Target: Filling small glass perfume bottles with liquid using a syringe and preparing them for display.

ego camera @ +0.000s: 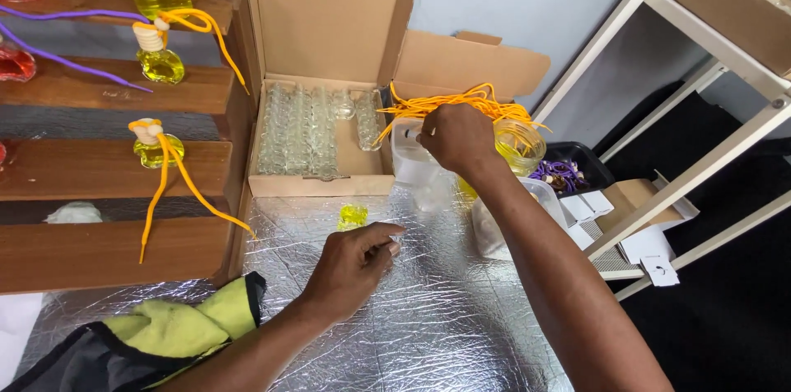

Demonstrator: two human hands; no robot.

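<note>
Left hand (356, 264) low over the crinkled silver foil tabletop (428, 326), palm down, fingers curled inward with thumb and fingertips pinched together, forearm bare and slanting in from the lower left. Right hand (456, 140) farther up past the far edge of that tabletop, knuckles up, grip closed loosely, wrist bent, bare forearm running back down to the lower right.

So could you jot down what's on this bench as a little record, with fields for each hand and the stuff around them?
Surface: silver foil sheet
Left hand: rests on the foil, just below a small bottle of yellow liquid
Right hand: reaching into a bundle of orange cords above a glass jar
Cardboard box: open, rows of empty glass bottles inside
Wooden shelves: finished yellow bottles with orange cords
Near edge: yellow-green cloth
</note>
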